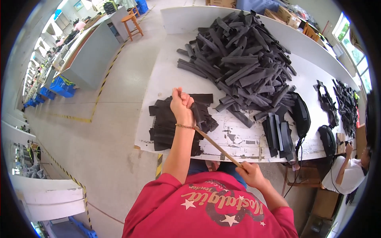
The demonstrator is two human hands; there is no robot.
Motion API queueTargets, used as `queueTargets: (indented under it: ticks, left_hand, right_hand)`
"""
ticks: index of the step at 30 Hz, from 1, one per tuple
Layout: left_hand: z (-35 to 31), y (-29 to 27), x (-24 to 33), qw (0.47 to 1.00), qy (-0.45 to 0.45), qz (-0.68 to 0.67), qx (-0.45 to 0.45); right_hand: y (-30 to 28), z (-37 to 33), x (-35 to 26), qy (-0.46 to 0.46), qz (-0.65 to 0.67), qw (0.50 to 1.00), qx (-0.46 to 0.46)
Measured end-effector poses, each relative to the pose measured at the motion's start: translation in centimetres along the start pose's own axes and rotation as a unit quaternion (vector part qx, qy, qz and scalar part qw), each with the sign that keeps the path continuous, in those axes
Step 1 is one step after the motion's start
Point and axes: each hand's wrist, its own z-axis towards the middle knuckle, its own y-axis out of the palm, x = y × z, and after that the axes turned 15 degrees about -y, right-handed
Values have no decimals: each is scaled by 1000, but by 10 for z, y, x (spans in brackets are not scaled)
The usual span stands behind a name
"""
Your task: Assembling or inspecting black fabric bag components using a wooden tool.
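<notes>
My left hand [181, 104] is closed around a dark grey fabric tube [196, 114], most of which is hidden by the fist and wrist. A thin wooden stick [220, 148] slants from my right hand [252, 174] up to that tube; whether its far end sits inside cannot be made out. The fingers of my right hand are wrapped round the stick's near end, just off the table's front edge. Under my left forearm lies a layered stack of flat black fabric strips [162, 123]. Beyond my hands rises a large heap of dark rolled fabric tubes [248, 59].
The white table [166, 51] has a worn front edge and a raised back panel. Dark strips [278, 135] and a black padded piece [300, 115] lie at right. A person in white [343, 172] sits farther right. A stool [131, 25] stands far left.
</notes>
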Motion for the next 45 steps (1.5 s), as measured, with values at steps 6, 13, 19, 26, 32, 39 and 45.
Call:
queueTargets:
  ticks: [6, 13, 19, 26, 32, 39, 45]
  left_hand:
    - [-7, 4, -17, 996, -2, 91, -12]
    - [-5, 24, -32, 997, -71, 5, -4]
    - [-7, 11, -45, 996, -85, 10, -4]
    - [-35, 1, -38, 757, 107, 628, -148]
    - [-76, 19, -72, 743, 3, 543, -391]
    - [-127, -15, -110, 794, -145, 532, -256]
    - [-134, -88, -95, 721, -46, 643, -254]
  right_hand:
    - [-23, -22, 9, 119, 228, 966, -30]
    - [29, 67, 1, -97, -9, 959, 268]
    - [22, 128, -10, -91, 87, 943, 308]
    - [2, 129, 4, -56, 139, 946, 286]
    - [-28, 134, 5, -169, -19, 938, 302]
    - [-59, 168, -13, -30, 181, 830, 526]
    - [-100, 180, 16, -64, 332, 826, 451]
